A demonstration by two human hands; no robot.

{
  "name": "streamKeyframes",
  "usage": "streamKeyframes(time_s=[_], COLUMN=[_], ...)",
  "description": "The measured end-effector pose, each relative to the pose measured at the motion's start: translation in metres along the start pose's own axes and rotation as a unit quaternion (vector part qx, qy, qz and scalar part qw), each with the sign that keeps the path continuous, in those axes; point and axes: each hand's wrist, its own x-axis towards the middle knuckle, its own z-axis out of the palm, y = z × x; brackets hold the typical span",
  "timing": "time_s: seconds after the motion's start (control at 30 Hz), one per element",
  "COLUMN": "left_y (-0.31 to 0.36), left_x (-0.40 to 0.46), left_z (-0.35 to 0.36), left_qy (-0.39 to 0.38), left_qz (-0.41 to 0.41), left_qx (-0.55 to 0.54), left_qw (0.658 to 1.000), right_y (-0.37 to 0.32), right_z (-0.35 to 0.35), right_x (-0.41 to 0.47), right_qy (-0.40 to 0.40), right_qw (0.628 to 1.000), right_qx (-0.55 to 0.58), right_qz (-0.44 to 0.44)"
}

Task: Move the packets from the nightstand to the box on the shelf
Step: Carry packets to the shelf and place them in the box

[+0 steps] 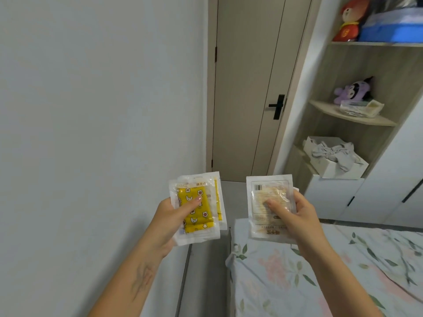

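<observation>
My left hand (pixel 170 216) grips a small stack of clear packets with yellow patterned contents (pixel 201 209), thumb pressed on the front one. My right hand (pixel 295 216) holds other packets (pixel 267 191) turned back side out, showing a barcode and printed text, thumb on the front. Both hands are raised side by side in front of me. A white open box (pixel 348 169) with crumpled grey-white material inside sits on the lowest shelf at the right, well beyond my right hand. The nightstand is out of view.
A bed with a floral sheet (pixel 320 271) fills the lower right. A closed beige door (pixel 247 88) with a black handle stands ahead. The shelf unit (pixel 352 117) holds a purple plush toy, a red plush toy, a blue box and a small clear case. A narrow floor strip runs along the left wall.
</observation>
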Motion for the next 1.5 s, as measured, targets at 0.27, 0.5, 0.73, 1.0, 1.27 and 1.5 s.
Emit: streamKeyframes(time_s=[0.27,0.5,0.73,1.0,1.27,1.5], left_y=[0.026,0.062,0.079,0.096,0.128,0.135], left_x=[0.192,0.351,0.452,0.575,0.704,0.798], left_z=[0.028,0.059,0.083,0.139,0.237,0.297], left_qy=[-0.045,-0.072,-0.065,-0.091,-0.142,-0.171], left_qz=[-0.002,-0.017,-0.027,-0.026,-0.039,-0.070], left_qx=[-0.019,-0.021,-0.015,0.014,0.017,0.030], left_qw=[0.999,0.997,0.997,0.995,0.989,0.982], right_y=[0.014,0.006,0.013,0.026,0.037,0.050], right_z=[0.031,0.051,0.053,0.040,-0.013,-0.038], right_x=[0.170,0.307,0.405,0.541,0.685,0.776], right_qy=[0.023,0.055,0.078,0.078,0.114,0.142], right_qw=[1.000,0.998,0.997,0.997,0.993,0.989], right_qx=[-0.013,0.001,0.023,0.019,0.034,0.033], right_qz=[0.002,-0.009,0.011,0.007,0.012,0.023])
